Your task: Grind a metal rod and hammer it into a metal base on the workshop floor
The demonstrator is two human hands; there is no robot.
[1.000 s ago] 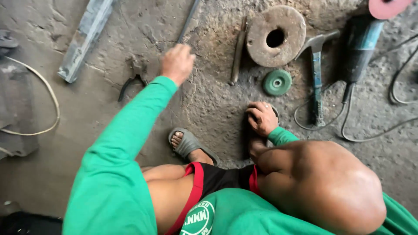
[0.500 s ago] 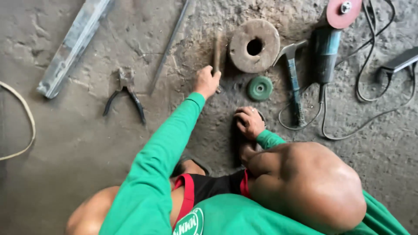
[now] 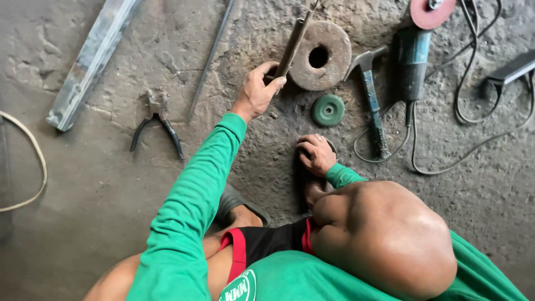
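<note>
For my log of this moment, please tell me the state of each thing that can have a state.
Left hand: closed on the metal bar, which is lifted at a tilt.
Right hand: resting on a sandal by the foot.
Pliers: lying on the floor, handles apart.
Grinder: lying down, red disc fitted.
Hammer: lying flat.
Green disc: lying flat, loose.

Metalworking workshop, rough concrete floor (image 3: 111, 184), angle grinder (image 3: 415, 56), hammer (image 3: 370, 95), pliers (image 3: 156, 125)
</note>
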